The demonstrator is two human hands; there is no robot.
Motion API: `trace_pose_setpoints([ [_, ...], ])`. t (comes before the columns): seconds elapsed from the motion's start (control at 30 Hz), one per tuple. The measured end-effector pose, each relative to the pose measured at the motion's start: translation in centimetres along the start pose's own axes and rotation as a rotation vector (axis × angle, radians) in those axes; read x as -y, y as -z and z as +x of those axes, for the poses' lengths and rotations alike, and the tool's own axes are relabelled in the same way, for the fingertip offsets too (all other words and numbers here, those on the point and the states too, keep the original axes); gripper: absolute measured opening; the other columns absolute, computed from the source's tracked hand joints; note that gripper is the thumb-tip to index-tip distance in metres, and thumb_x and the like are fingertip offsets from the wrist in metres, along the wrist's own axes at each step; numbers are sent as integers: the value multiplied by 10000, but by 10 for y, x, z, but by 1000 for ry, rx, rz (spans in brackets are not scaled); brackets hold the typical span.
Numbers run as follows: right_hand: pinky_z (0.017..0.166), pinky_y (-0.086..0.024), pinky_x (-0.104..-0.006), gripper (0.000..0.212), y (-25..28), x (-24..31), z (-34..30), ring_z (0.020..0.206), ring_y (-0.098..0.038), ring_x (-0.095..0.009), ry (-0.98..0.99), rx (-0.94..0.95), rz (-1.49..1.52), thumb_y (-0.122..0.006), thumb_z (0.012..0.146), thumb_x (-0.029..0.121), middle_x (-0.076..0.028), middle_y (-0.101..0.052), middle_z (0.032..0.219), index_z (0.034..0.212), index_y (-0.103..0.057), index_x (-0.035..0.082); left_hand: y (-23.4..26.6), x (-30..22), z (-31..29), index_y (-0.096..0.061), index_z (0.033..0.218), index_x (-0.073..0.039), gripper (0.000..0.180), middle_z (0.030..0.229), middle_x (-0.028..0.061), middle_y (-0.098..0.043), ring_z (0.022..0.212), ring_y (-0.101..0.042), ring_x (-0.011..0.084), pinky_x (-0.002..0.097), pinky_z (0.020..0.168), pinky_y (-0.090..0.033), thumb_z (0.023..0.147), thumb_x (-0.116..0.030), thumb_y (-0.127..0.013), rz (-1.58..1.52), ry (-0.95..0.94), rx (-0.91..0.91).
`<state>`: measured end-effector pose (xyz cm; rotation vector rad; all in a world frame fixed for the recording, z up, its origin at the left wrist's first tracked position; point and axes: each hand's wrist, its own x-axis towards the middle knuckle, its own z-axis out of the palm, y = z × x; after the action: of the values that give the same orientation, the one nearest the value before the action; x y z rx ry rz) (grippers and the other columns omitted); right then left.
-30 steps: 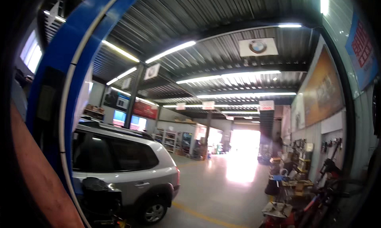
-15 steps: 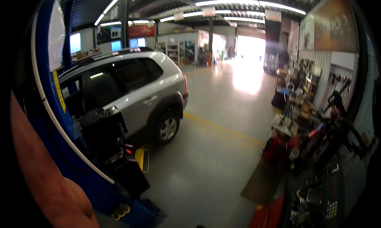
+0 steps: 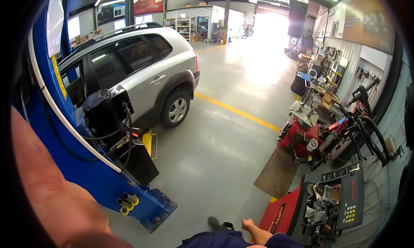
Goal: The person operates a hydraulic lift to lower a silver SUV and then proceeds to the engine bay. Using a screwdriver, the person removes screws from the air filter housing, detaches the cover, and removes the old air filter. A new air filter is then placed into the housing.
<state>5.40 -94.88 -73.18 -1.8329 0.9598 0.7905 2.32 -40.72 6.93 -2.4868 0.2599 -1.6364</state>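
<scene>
the left arm (image 3: 47, 183) rises along the lower-left edge, its hand cut off, so i cannot tell its grip. nearest to it, just to its right, stands the blue lift post (image 3: 92, 174), long axis leaning upward, with a black motor unit (image 3: 105, 112) on it. the right hand (image 3: 254, 228) is low at centre, mostly hidden, grip unclear. beyond the post sits a silver car (image 3: 138, 71).
</scene>
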Motion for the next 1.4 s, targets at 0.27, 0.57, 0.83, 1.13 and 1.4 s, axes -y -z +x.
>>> trace_pose_setpoints([
  [0.27,815,-618,-429,469,-21,64,-9,996,-725,-310,303,224,274,-623,1017,320,-188,-690,1234,1314,-574,-40,-143,-137,-180,-377,1561,-41,929,1591,187,-410,1457,-411,343,488,1215,-299,910,-649,-642,-936,443,309],
  [0.57,1182,-336,-563,908,-140,245,-220,1448,-407,-399,594,1261,761,-273,995,757,-197,-388,1607,1612,-290,91,-224,-303,-359,-323,1583,7,861,1656,227,-297,1552,-242,395,520,1261,-169,941,-467,-647,-906,180,799],
  [0.83,1235,-279,-507,891,-132,286,-330,1510,-338,-339,403,1469,894,-227,1029,724,-164,-329,1657,1621,-261,59,-219,-234,-353,-344,1598,-60,837,1677,197,-270,1559,-223,398,552,1262,-108,1005,-646,-418,-911,346,643],
  [1.13,1282,-136,-479,876,-94,301,-375,1580,-191,-306,1145,1123,627,-289,1043,676,-142,-217,1708,1645,-199,45,-263,-222,-427,-217,1637,-59,891,1695,162,-243,1565,-232,331,485,1270,-152,1032,-712,-237,-1285,1162,555],
  [1.4,1248,-114,-625,778,-121,284,-355,1573,-184,-395,1959,261,-546,-541,1007,496,-136,-237,1703,1639,-277,128,-242,-257,-394,-206,1646,-92,943,1699,125,-235,1557,-243,324,561,1248,-194,999,-775,-267,-2439,1633,231],
])
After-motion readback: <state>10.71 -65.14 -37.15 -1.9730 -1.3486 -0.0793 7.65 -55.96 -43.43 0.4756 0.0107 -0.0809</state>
